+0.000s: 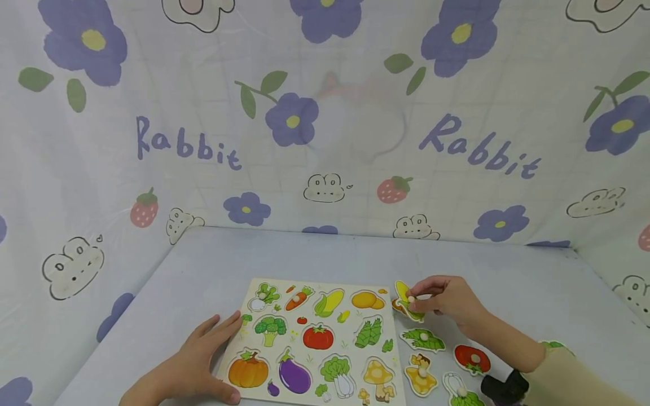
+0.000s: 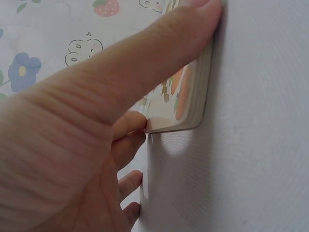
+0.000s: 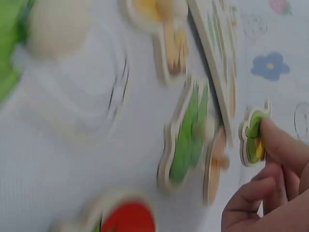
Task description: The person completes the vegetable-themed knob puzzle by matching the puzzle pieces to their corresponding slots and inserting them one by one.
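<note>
- Nearest, a bok choy piece point(image 1: 464, 399) lies on the table point(image 1: 213, 270), below the right forearm.
- The left hand point(image 1: 198, 358), fingers spread, touches the left side of the puzzle board point(image 1: 315, 283), thumb at the near corner.
- The board lies between the hands.
- A mushroom piece point(image 1: 421, 383) and a tomato piece point(image 1: 467, 356) lie right of it, the tomato closer to the right forearm.
- An asparagus piece point(image 1: 430, 340) sits just nearer than the right hand point(image 1: 449, 299).
- That hand pinches a corn piece point(image 1: 403, 290) beside the board's far right corner, partly covering an orange piece point(image 3: 211, 181).
- Farthest, a flowered cloth point(image 1: 355, 124) hangs.
</note>
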`<action>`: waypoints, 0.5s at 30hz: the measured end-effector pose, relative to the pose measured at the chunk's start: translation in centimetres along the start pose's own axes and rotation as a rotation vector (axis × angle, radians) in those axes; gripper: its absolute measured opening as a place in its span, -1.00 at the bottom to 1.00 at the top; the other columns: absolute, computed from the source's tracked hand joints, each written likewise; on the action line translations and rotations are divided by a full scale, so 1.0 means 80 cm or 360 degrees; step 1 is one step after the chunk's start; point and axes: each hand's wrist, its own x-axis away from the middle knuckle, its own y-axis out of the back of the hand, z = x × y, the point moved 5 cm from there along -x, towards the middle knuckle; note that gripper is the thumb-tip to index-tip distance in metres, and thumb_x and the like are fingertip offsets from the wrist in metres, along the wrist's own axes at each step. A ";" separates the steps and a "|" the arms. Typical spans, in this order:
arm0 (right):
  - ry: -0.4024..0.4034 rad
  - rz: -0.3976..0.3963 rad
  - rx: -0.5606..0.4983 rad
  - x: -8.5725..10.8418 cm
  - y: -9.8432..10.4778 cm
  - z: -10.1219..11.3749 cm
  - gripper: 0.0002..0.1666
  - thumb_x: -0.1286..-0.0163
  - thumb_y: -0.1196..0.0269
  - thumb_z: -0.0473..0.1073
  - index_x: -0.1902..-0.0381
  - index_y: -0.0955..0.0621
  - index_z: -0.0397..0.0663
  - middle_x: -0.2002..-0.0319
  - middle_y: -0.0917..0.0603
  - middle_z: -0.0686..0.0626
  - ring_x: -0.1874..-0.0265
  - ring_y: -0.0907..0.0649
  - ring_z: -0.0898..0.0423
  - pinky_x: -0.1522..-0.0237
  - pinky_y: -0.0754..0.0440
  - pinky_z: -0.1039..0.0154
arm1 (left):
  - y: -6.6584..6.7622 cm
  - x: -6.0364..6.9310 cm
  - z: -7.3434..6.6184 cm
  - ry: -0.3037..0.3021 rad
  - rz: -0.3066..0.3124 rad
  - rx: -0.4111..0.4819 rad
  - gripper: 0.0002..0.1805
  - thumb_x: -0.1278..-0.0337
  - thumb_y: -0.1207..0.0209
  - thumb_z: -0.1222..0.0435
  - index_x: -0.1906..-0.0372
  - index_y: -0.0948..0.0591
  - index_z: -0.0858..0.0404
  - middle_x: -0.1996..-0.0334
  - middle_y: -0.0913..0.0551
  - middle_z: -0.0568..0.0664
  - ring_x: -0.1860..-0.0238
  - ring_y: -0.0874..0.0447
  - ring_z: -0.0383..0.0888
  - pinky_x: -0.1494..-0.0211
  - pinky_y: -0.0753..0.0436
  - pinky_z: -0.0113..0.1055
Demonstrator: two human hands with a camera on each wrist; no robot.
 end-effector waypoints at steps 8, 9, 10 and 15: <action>-0.0078 -0.0077 -0.0186 0.009 -0.056 0.015 -0.61 0.07 -0.60 -0.26 0.25 -0.72 -0.21 0.30 -0.75 -0.08 0.56 -0.46 0.08 0.54 -0.40 0.26 | 0.000 0.000 0.000 -0.0001 0.0011 -0.0012 0.34 0.58 -0.60 -0.15 -0.51 -0.24 0.18 -0.54 -0.07 -0.03 -0.48 0.28 0.29 -0.28 0.13 0.47; -0.0080 -0.0090 -0.0201 0.009 -0.062 0.017 -0.62 0.08 -0.60 -0.27 0.26 -0.72 -0.20 0.31 -0.74 -0.07 0.57 -0.44 0.09 0.55 -0.38 0.26 | 0.000 0.000 0.000 -0.0002 0.0010 -0.0012 0.34 0.58 -0.60 -0.15 -0.51 -0.24 0.18 -0.54 -0.07 -0.03 -0.48 0.28 0.29 -0.28 0.13 0.47; -0.0079 -0.0104 -0.0211 0.009 -0.069 0.020 -0.63 0.08 -0.60 -0.28 0.27 -0.72 -0.20 0.32 -0.74 -0.07 0.57 -0.43 0.09 0.55 -0.38 0.26 | 0.000 0.000 0.000 -0.0003 0.0010 -0.0013 0.34 0.58 -0.60 -0.15 -0.51 -0.24 0.18 -0.54 -0.07 -0.03 -0.48 0.28 0.29 -0.28 0.13 0.47; -0.0098 -0.0168 -0.0248 0.007 -0.099 0.027 -0.64 0.10 -0.60 -0.30 0.31 -0.71 -0.19 0.38 -0.74 -0.06 0.56 -0.44 0.10 0.55 -0.38 0.29 | -0.002 -0.001 0.001 0.0011 0.0006 -0.0016 0.34 0.59 -0.60 -0.16 -0.51 -0.24 0.17 -0.54 -0.07 -0.03 -0.49 0.28 0.29 -0.28 0.12 0.47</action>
